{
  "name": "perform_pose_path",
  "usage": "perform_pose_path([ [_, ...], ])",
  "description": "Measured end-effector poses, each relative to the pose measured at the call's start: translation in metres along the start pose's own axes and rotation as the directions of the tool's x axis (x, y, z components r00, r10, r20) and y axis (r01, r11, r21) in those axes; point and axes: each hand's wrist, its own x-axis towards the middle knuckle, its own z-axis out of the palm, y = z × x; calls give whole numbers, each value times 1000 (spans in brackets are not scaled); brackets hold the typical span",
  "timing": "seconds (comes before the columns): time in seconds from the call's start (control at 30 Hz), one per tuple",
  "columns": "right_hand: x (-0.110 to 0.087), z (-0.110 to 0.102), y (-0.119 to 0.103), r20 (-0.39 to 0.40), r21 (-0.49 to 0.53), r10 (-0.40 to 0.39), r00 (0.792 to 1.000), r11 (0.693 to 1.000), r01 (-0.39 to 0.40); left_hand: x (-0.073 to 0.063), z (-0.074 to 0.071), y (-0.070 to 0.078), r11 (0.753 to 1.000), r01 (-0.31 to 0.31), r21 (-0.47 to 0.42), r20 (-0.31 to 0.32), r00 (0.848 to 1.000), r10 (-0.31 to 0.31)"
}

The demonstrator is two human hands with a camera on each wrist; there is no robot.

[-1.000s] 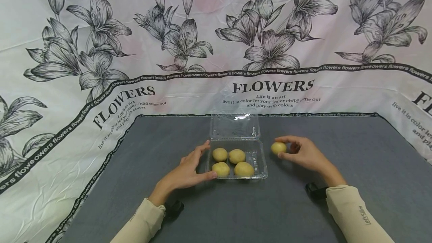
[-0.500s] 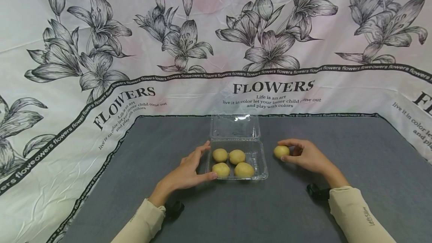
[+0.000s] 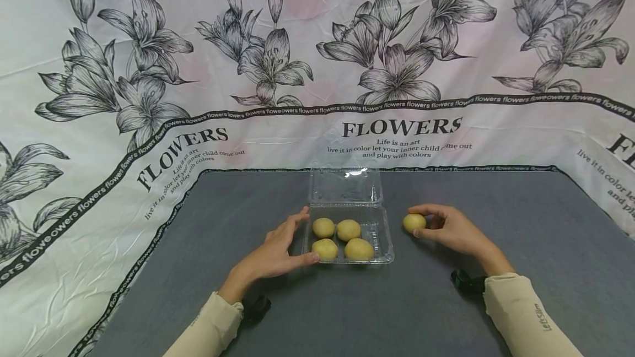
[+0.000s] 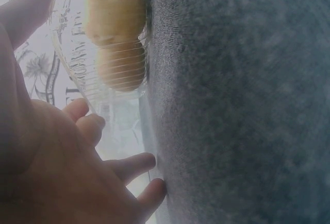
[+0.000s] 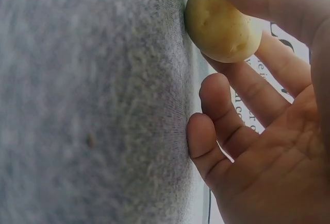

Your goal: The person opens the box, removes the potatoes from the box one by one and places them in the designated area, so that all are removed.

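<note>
Several yellow potatoes [image 3: 349, 230] lie in the base of a clear plastic clamshell box [image 3: 380, 236], whose lid [image 3: 344, 186] stands raised behind it. My left hand [image 3: 278, 249] rests at the box's left side, thumb at the front left corner and fingers spread along the edge. In the left wrist view, the thumb [image 4: 31, 10] touches the clear rim, and potatoes [image 4: 116, 15] show through the ribbed wall. To the right of the box, my right hand [image 3: 453, 230] pinches another potato [image 3: 413, 223] between thumb and fingers. In the right wrist view, this potato [image 5: 219, 26] touches the grey cloth.
A grey cloth [image 3: 372, 313] covers the table. Behind it hangs a white curtain [image 3: 288, 142] with flower prints and lettering. Dark wrist straps [image 3: 466, 281] show below both hands at the sleeve cuffs.
Over the first half second, my right hand moved slightly right and toward me with the potato, lowering it. Since then it has stayed put. My left hand and the box have not moved.
</note>
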Motion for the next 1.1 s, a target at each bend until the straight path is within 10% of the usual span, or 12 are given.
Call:
perform_pose_path([
  [0.67, 0, 2, -3, 6, 1, -12, 1000, 1000, 12, 0, 1, -1, 1000, -3, 1, 0, 1000, 3],
  [1.1, 3, 5, -16, -173, -96, -107, 979, 991, 91, -1, 1, 0, 1000, -3, 3, 4, 1000, 3],
])
